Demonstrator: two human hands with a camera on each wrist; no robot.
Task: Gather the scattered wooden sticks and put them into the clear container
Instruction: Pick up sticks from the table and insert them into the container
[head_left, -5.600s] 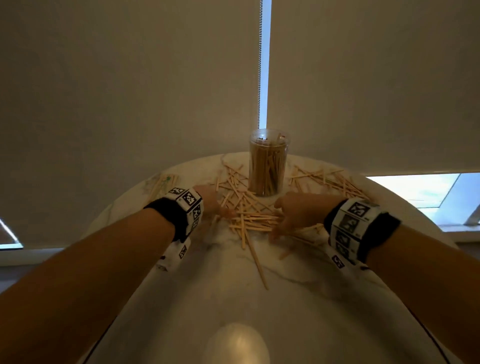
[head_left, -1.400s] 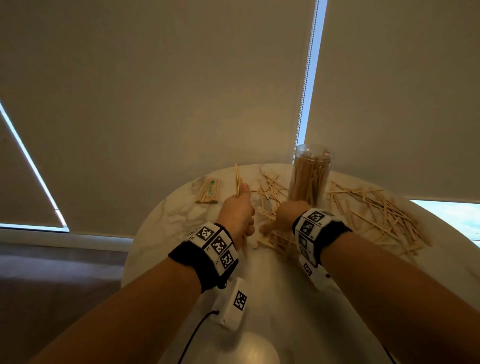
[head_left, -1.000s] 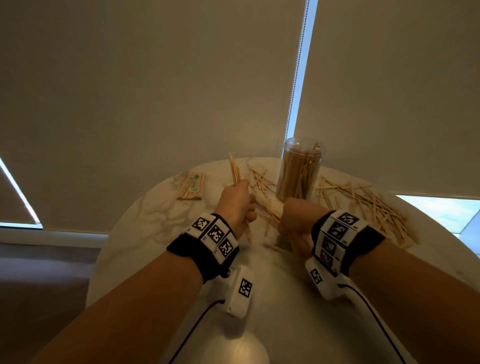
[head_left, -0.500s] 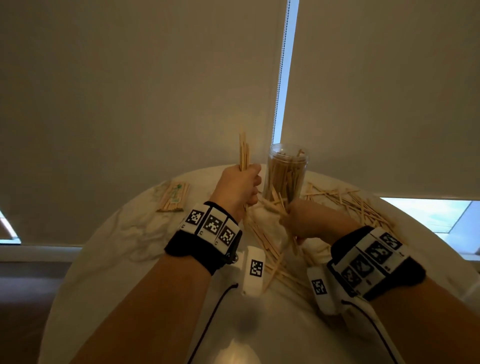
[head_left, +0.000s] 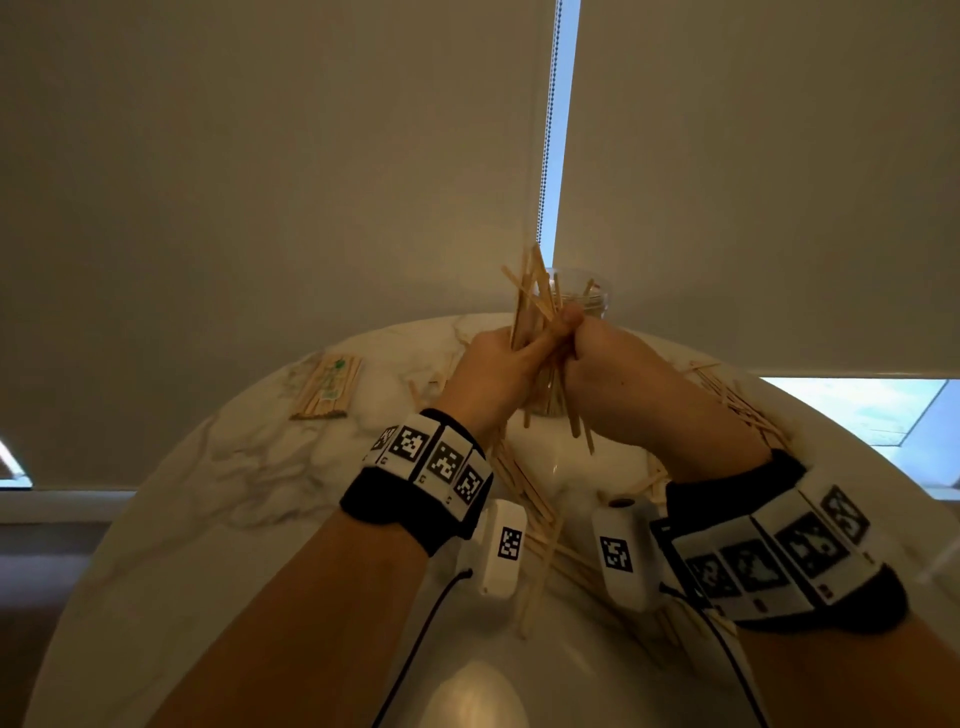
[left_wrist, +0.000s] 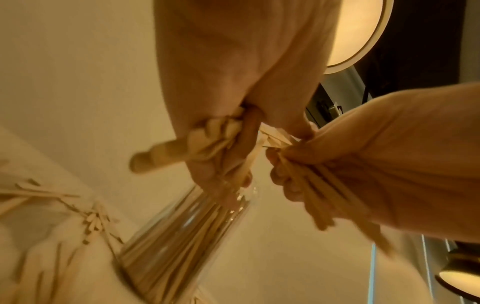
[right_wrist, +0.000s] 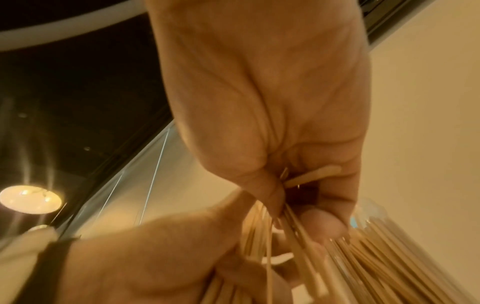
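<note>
Both hands are raised together just in front of the clear container (head_left: 589, 293), which stands upright on the table, packed with sticks. My left hand (head_left: 511, 353) grips an upright bundle of wooden sticks (head_left: 530, 296) whose tops fan out beside the container's rim. My right hand (head_left: 584, 340) presses against it, fingers curled round more sticks (head_left: 574, 421) that hang below. The left wrist view shows the left hand (left_wrist: 223, 148), the right hand (left_wrist: 293, 164) with its sticks, and the container (left_wrist: 176, 236). In the right wrist view the right hand (right_wrist: 298, 197) pinches sticks beside the container (right_wrist: 389, 259).
Loose sticks (head_left: 519, 493) lie on the round marble table (head_left: 234, 467) under my wrists, and another pile (head_left: 743, 405) sits to the right. A wrapped packet of sticks (head_left: 327, 387) lies at the left. Closed roller blinds hang behind the table.
Both hands have come up off the table and met in front of the container. The right hand has brought its sticks against the left hand's bundle, which now fans out.
</note>
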